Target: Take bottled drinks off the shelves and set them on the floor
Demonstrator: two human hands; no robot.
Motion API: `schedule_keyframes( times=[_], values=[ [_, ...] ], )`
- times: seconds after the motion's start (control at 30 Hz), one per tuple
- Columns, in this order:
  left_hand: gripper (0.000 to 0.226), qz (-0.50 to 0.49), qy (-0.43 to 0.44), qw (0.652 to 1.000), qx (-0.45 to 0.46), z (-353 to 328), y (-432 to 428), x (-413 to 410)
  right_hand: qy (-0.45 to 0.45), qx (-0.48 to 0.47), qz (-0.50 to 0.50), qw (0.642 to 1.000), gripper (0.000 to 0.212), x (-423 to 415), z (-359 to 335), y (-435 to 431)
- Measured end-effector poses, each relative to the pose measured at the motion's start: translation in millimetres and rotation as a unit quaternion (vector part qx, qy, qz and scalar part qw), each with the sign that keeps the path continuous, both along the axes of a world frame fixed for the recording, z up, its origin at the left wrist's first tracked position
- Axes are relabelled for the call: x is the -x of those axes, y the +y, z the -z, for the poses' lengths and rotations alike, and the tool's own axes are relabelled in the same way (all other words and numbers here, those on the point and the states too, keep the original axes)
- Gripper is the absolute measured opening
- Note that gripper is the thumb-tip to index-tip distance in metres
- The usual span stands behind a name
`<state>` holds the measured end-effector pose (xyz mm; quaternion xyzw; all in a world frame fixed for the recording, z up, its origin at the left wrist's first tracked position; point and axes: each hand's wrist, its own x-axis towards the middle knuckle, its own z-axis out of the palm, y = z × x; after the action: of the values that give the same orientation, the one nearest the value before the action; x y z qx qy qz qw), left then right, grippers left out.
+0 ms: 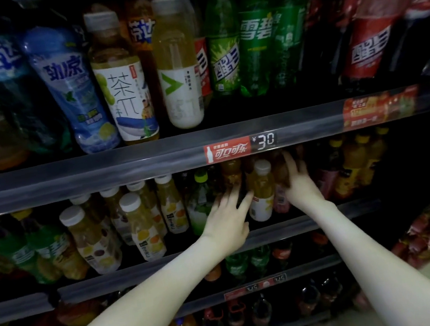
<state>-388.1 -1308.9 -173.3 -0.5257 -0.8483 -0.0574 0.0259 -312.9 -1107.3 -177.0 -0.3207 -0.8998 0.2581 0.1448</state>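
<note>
Reaching into the middle shelf (313, 220) at frame centre, both hands are flanking a white-capped juice bottle (261, 193). Left hand (228, 217) is spreading its fingers, tips against an amber bottle (232, 177) beside it. Right hand (298, 181) is lying along a brown bottle (281, 171); thumb hidden, so cannot tell if it is gripping. Bottles probably full: weighty, stiff plastic, slick labels. Best hold looks like wrapping the body below the shoulder, not the cap.

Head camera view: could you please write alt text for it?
Two bare hands reach onto a dim, crowded drinks shelf, the left hand and right hand either side of a white-capped yellow bottle.
</note>
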Motion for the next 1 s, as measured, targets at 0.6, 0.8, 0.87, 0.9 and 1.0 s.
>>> schedule_keyframes(
  times=[0.6, 0.8, 0.87, 0.9, 1.0],
  values=[
    [0.074, -0.030, -0.007, 0.999, -0.010, 11, -9, 3, -0.033, -0.098, -0.108, 0.989, 0.058, 7, -10, -59],
    [0.073, -0.054, -0.016, 0.998, -0.038, 11, -28, 9, 0.063, -0.062, -0.101, 0.991, 0.038, -11, -9, -74],
    [0.073, -0.084, -0.021, 0.994, -0.071, 7, -34, 16, 0.119, -0.045, -0.081, 0.988, 0.037, -12, -19, -81],
    [0.074, -0.100, -0.020, 0.991, -0.083, 5, -37, 20, 0.141, -0.036, -0.078, 0.986, 0.036, -12, -27, -85],
    [0.075, -0.136, -0.044, 0.985, -0.091, 1, -39, 36, 0.159, 0.003, -0.084, 0.984, 0.034, -10, -46, -97]
  ],
)
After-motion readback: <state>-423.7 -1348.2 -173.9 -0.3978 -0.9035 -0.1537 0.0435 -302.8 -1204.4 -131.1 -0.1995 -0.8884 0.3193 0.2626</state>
